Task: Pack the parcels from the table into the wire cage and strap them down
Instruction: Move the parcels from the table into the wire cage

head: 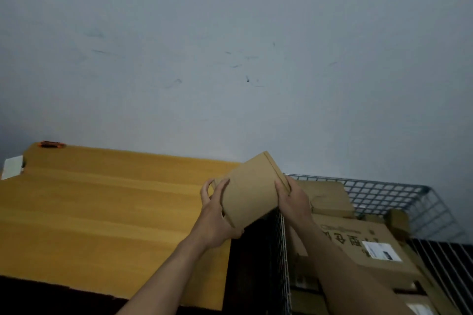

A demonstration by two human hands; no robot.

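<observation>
A plain brown cardboard parcel [252, 190] is held tilted in the air over the right end of the yellow table [102, 212], next to the wire cage [399, 194]. My left hand [217, 215] grips its lower left corner, fingers curled up the side. My right hand [294, 199] grips its right edge. Inside the cage lie several cardboard boxes; the largest box [358, 245] carries dark print and a white label.
A grey wall fills the upper view. An orange and black object [51, 144] lies at the table's far left corner, with a white item [12, 167] beside it. A dark gap [253, 263] separates the table from the cage's near wire wall. Dark floor shows below the table.
</observation>
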